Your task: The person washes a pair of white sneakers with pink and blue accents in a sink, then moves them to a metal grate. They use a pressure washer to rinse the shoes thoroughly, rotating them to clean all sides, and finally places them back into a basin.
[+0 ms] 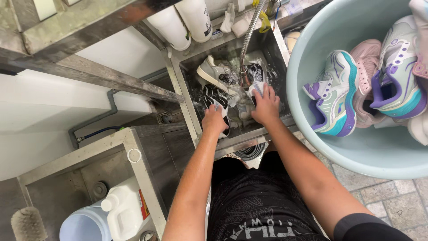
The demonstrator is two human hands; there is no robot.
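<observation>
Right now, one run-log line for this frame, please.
left hand: grips black-and-white shoe | right hand: on wet shoe under hose | place: steel sink

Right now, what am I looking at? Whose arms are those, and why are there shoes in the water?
The picture comes from a small camera worn on a person's head, so you look down just as they do. The two bare arms are that person's own. Both hands are down in a metal sink. The left hand grips a dark shoe with a white sole, and the right hand presses on something white and wet; I cannot tell exactly what. A bendy metal hose hangs down into the sink, where a grey shoe also lies. To the right stands a big pale blue tub holding colourful sneakers in teal, purple and pink. At the bottom left are a white jug and a brush.
</observation>
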